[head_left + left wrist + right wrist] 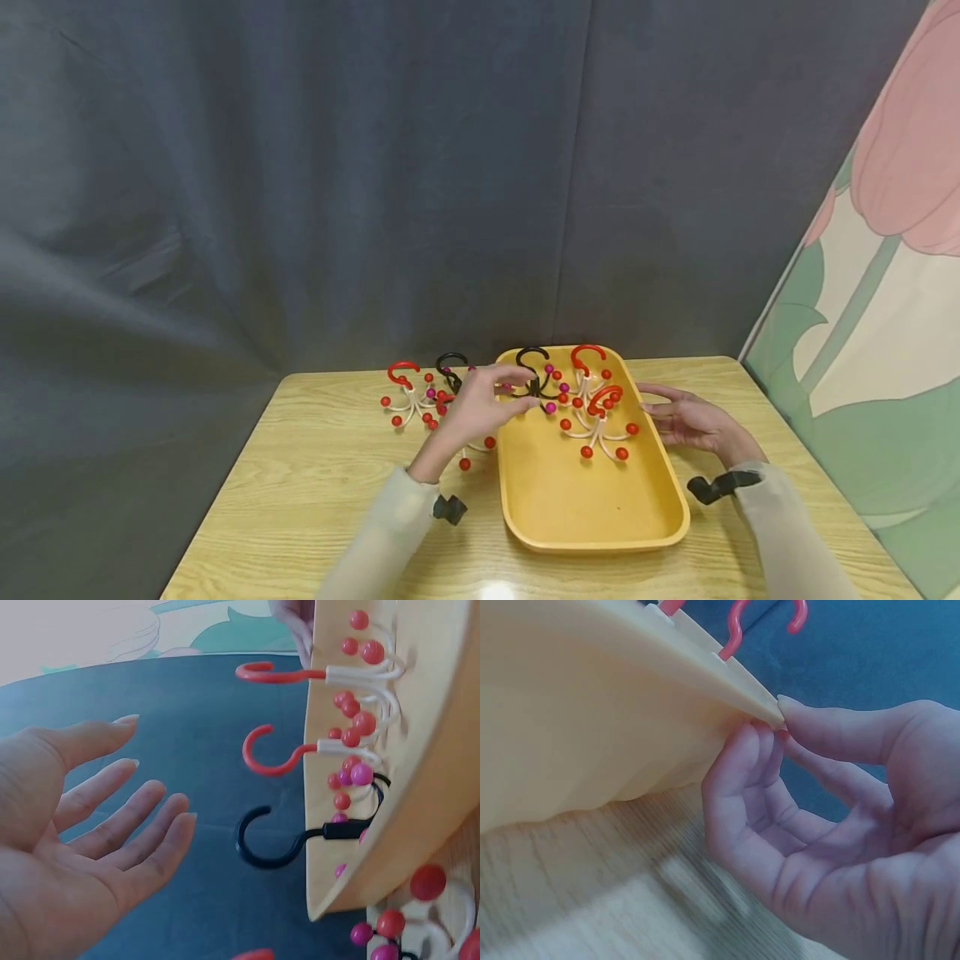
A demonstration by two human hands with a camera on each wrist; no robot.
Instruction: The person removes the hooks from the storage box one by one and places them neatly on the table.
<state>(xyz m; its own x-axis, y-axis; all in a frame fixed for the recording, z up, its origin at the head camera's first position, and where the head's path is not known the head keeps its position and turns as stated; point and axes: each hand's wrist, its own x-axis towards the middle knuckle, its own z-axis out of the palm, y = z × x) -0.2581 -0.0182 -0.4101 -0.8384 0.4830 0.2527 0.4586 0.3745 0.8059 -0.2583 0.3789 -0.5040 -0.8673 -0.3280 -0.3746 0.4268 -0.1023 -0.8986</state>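
A yellow tray point(585, 508) holds a black claw hanger point(534, 385) with pink balls and two claw hangers with red hooks, white prongs and red balls, one at the back point(587, 375) and one nearer point(597, 425). My left hand point(483, 404) hovers by the tray's left side next to the black hanger. In the left wrist view that hand point(112, 825) has its fingers spread, with nothing in them and a gap to the black hook point(262, 847). On the other side my right hand point(810, 802) pinches the tray's rim point(761, 709) between thumb and fingers.
Left of the tray, a red-hook hanger point(408, 396), a black one point(452, 367) and another red-balled one, partly hidden behind my left hand, stand on the wooden table point(315, 475). A dark curtain point(420, 183) hangs behind; a flower-patterned wall point(877, 350) is at the right.
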